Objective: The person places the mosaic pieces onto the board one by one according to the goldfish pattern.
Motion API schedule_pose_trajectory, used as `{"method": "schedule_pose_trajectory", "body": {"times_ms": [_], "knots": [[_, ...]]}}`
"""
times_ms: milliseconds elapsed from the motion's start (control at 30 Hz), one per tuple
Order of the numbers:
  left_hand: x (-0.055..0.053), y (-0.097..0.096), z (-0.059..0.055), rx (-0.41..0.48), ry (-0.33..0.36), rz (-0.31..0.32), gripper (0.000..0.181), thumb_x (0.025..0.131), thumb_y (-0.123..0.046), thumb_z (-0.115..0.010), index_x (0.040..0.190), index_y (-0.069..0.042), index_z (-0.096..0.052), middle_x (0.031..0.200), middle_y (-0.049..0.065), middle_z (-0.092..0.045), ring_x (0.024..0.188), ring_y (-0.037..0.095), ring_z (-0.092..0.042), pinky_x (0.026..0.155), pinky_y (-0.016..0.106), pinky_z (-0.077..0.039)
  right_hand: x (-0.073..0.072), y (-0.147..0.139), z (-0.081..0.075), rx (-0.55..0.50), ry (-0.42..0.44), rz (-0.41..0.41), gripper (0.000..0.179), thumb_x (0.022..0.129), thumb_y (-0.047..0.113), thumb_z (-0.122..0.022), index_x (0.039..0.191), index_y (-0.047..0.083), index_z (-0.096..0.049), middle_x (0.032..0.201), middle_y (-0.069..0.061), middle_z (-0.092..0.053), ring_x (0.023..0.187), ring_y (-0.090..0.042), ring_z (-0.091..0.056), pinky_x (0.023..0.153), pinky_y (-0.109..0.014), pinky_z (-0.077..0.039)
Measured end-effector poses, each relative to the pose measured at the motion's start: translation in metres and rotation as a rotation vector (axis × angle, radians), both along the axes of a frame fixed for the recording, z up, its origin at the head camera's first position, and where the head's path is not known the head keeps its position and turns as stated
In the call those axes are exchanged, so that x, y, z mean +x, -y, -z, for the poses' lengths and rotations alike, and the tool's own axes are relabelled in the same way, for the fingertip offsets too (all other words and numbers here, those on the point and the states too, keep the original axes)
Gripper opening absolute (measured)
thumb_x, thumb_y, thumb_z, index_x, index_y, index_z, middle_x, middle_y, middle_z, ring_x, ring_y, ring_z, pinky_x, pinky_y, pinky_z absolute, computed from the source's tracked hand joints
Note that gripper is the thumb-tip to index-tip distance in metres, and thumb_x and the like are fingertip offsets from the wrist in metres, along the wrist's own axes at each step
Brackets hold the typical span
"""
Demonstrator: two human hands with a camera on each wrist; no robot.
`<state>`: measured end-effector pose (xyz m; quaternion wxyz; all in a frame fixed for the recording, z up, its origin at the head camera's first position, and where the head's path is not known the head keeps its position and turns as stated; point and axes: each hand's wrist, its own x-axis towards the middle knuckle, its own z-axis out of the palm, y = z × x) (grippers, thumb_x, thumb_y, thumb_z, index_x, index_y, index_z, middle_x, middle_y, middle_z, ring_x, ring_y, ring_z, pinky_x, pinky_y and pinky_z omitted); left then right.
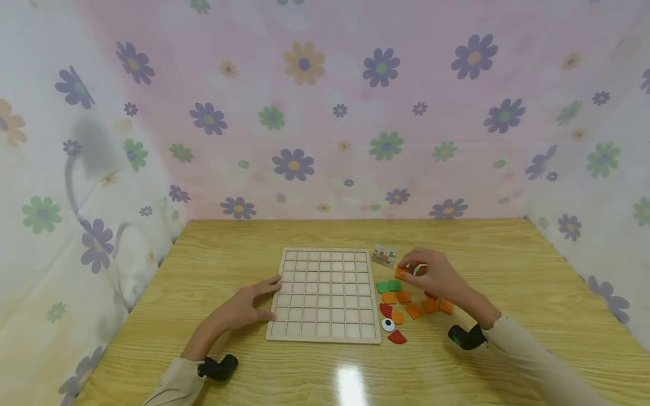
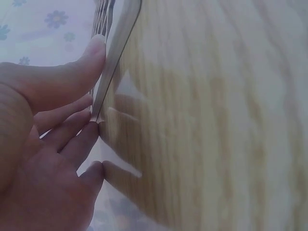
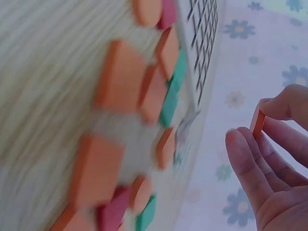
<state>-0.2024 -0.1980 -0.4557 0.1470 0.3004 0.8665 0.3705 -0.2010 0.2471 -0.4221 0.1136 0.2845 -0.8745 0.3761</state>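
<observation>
A wooden grid board (image 1: 323, 340) lies flat on the table, its square cells bare. My left hand (image 1: 244, 306) rests at its left side, with fingertips and thumb against the frame; the left wrist view shows the thumb (image 2: 72, 79) on the board's edge. Over the loose pieces right of the board, my right hand (image 1: 431, 274) pinches a thin orange tile (image 3: 258, 120) between thumb and fingers. Below that hand lie orange square tiles (image 1: 413, 310), green tiles (image 1: 388, 286), red wedge pieces (image 1: 398, 337) and a white round eye piece (image 1: 388, 325).
A small picture card (image 1: 385, 255) lies by the board's upper right corner. The wood-grain table (image 1: 218, 242) meets a flowered cloth (image 1: 345, 129) at the back and sides. Some pieces are partly hidden under my right hand.
</observation>
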Motion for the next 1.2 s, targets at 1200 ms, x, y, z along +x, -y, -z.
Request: {"method": "schedule_pose_trajectory", "body": {"times_ms": [1200], "knots": [[-0.001, 0.001, 0.006, 0.005, -0.031, 0.001, 0.071, 0.084, -0.024, -0.073, 0.142, -0.001, -0.041, 0.153, 0.012, -0.027, 0.138, 0.036, -0.024, 0.104, 0.053, -0.030, -0.029, 0.132, -0.010, -0.107, 0.298, -0.209, 0.015, 0.085, 0.001, -0.067, 0.098, -0.007, -0.069, 0.095, -0.022, -0.065, 0.079, -0.032, -0.062, 0.067, -0.027, -0.053]]}}
